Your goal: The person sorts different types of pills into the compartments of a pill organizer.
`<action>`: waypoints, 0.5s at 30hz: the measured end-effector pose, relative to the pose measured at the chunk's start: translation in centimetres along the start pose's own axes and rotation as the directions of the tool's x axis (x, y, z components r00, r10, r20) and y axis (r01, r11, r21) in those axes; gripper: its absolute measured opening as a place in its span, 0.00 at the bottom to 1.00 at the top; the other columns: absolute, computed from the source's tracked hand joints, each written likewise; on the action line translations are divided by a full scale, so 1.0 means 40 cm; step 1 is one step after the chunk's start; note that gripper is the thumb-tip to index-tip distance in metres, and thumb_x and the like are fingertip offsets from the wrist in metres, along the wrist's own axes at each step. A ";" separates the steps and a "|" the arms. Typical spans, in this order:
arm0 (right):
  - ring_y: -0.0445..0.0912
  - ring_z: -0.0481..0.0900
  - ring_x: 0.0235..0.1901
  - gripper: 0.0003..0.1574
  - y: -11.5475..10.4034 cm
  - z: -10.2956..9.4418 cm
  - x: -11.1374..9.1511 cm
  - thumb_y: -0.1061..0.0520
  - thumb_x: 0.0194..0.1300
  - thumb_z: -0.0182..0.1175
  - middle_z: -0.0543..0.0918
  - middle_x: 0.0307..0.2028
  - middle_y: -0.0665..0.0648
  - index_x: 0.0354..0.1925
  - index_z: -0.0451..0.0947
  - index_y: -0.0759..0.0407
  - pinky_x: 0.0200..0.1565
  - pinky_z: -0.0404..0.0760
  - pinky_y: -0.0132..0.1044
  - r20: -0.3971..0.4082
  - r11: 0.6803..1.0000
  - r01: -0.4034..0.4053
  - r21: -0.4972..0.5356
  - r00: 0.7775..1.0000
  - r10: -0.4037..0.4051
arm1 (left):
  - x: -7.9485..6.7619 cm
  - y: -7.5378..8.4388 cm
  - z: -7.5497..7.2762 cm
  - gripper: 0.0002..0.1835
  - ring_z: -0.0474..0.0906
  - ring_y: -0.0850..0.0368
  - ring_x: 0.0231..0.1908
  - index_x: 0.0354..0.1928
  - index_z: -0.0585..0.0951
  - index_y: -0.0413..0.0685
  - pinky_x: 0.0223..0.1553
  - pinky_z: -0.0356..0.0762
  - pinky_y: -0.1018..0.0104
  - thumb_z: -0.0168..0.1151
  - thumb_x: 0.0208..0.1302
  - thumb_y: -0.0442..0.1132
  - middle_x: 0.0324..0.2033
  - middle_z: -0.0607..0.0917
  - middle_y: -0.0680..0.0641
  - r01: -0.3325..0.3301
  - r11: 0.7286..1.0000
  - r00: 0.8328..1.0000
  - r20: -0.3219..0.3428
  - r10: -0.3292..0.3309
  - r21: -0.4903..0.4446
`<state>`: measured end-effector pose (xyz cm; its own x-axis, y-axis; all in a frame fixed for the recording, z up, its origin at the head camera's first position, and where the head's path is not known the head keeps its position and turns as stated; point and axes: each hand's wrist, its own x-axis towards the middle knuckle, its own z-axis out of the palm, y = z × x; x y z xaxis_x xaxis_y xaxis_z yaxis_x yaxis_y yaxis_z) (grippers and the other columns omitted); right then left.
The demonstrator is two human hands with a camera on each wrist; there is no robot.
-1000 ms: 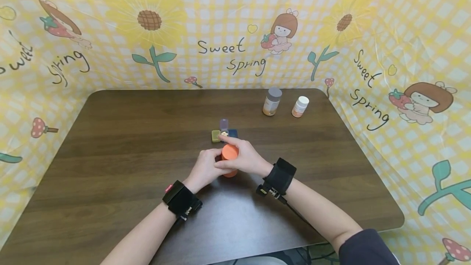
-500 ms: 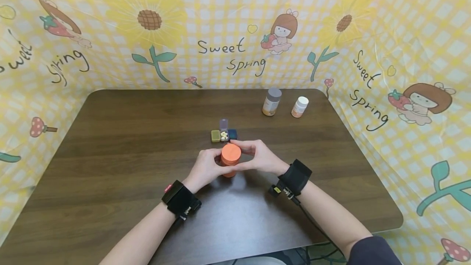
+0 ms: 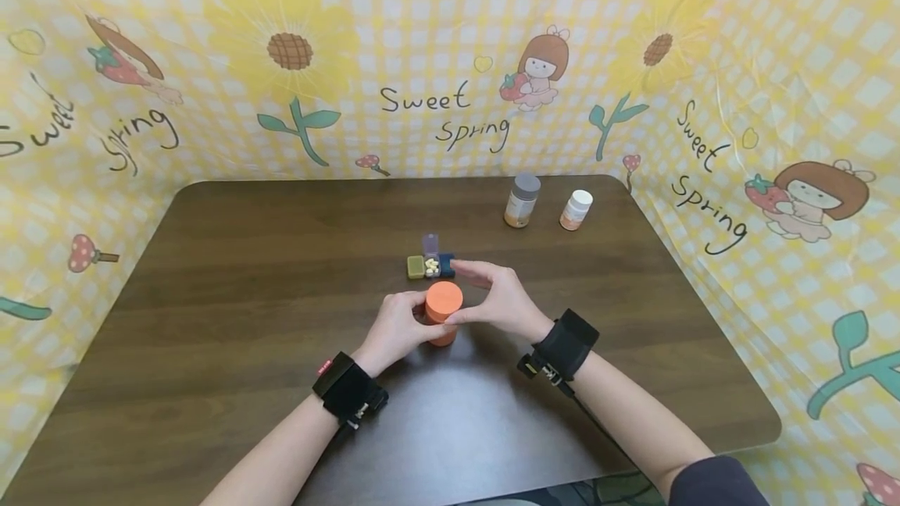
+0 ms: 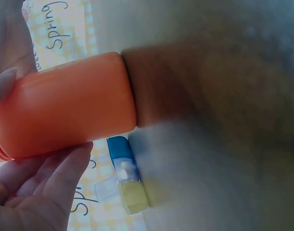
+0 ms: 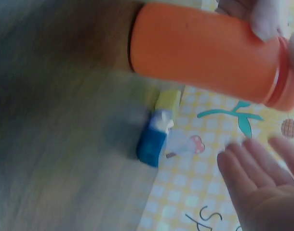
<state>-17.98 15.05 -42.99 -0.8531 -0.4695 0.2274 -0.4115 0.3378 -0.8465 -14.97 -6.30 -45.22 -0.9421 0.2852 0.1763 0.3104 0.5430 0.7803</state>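
Note:
An orange bottle with an orange cap stands upright on the table near its middle. My left hand grips its side, thumb in front and fingers behind, as the left wrist view of the bottle shows. At the cap, my right hand has its thumb right at the bottle's near side, while its fingers stretch out apart from it, straight in the right wrist view. Behind the bottle lies a small pill box with olive, clear and blue compartments. The clear lid stands raised over several pale pills.
Toward the back right stand a bottle with a grey cap and a smaller white-capped bottle. A yellow checked cloth hangs around the brown table. Cables run from the wrist cameras.
My right hand has drawn back right from over the cap, and its fingers have spread off it, uncovering the pills. The left hand keeps its grip. The head view has tilted slightly.

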 end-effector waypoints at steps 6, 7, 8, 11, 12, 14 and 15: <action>0.49 0.52 0.79 0.73 0.000 0.051 0.013 0.49 0.44 0.83 0.51 0.81 0.51 0.80 0.50 0.45 0.72 0.64 0.58 -0.019 1.000 -0.001 0.004 1.000 0.001 | -0.003 0.000 -0.004 0.21 0.79 0.59 0.33 0.46 0.87 0.43 0.38 0.78 0.69 0.79 0.52 0.44 0.37 0.91 0.46 0.004 1.000 1.000 0.005 -0.004 -0.001; 0.48 0.49 0.80 0.75 -0.001 0.059 0.016 0.49 0.45 0.82 0.47 0.81 0.49 0.80 0.47 0.43 0.73 0.62 0.57 -0.015 1.000 -0.009 0.013 1.000 0.009 | -0.003 0.000 -0.005 0.20 0.79 0.60 0.33 0.46 0.88 0.43 0.38 0.78 0.69 0.78 0.52 0.44 0.37 0.91 0.47 -0.002 1.000 1.000 0.006 0.002 -0.003; 0.46 0.50 0.79 0.75 -0.003 0.067 0.019 0.49 0.46 0.82 0.46 0.81 0.48 0.80 0.45 0.42 0.73 0.62 0.56 -0.010 1.000 -0.017 0.022 1.000 0.017 | -0.003 0.001 -0.006 0.19 0.79 0.60 0.33 0.46 0.88 0.43 0.38 0.78 0.70 0.78 0.53 0.44 0.37 0.91 0.47 -0.005 1.000 1.000 0.008 0.005 -0.009; 0.47 0.67 0.70 0.71 -0.012 0.086 0.025 0.53 0.51 0.79 0.61 0.77 0.55 0.81 0.44 0.43 0.67 0.72 0.46 0.029 0.996 -0.048 0.071 0.999 0.046 | -0.001 0.001 -0.007 0.18 0.80 0.61 0.32 0.45 0.88 0.44 0.37 0.78 0.70 0.78 0.53 0.42 0.36 0.91 0.48 -0.021 1.000 1.000 0.010 0.021 -0.022; 0.48 0.71 0.65 0.69 -0.014 0.091 0.027 0.55 0.53 0.78 0.64 0.75 0.57 0.81 0.46 0.44 0.63 0.75 0.43 0.048 0.995 -0.056 0.086 0.998 0.052 | -0.001 0.001 -0.007 0.18 0.80 0.61 0.33 0.45 0.88 0.44 0.37 0.79 0.70 0.78 0.53 0.42 0.36 0.91 0.48 -0.022 0.999 1.000 0.015 0.023 -0.027; 0.52 0.76 0.59 0.62 -0.015 0.097 0.030 0.57 0.55 0.76 0.71 0.71 0.61 0.79 0.52 0.49 0.55 0.76 0.36 0.088 0.991 -0.060 0.123 0.995 0.050 | -0.001 0.000 -0.007 0.19 0.81 0.61 0.33 0.47 0.88 0.44 0.38 0.80 0.69 0.77 0.54 0.43 0.37 0.91 0.48 -0.018 0.999 1.000 0.023 0.018 -0.027; 0.53 0.77 0.57 0.59 -0.014 0.098 0.030 0.58 0.56 0.75 0.74 0.68 0.61 0.78 0.55 0.51 0.53 0.77 0.34 0.107 0.988 -0.062 0.139 0.993 0.047 | -0.002 0.000 -0.007 0.19 0.81 0.61 0.33 0.48 0.88 0.44 0.38 0.80 0.69 0.77 0.54 0.43 0.38 0.91 0.47 -0.018 1.000 1.000 0.025 0.018 -0.020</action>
<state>-17.50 11.10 -44.13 -0.8324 -0.5375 0.1348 -0.3098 0.2497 -0.9174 -14.94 -6.53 -45.07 -0.9328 0.3150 0.1752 0.3244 0.5220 0.7889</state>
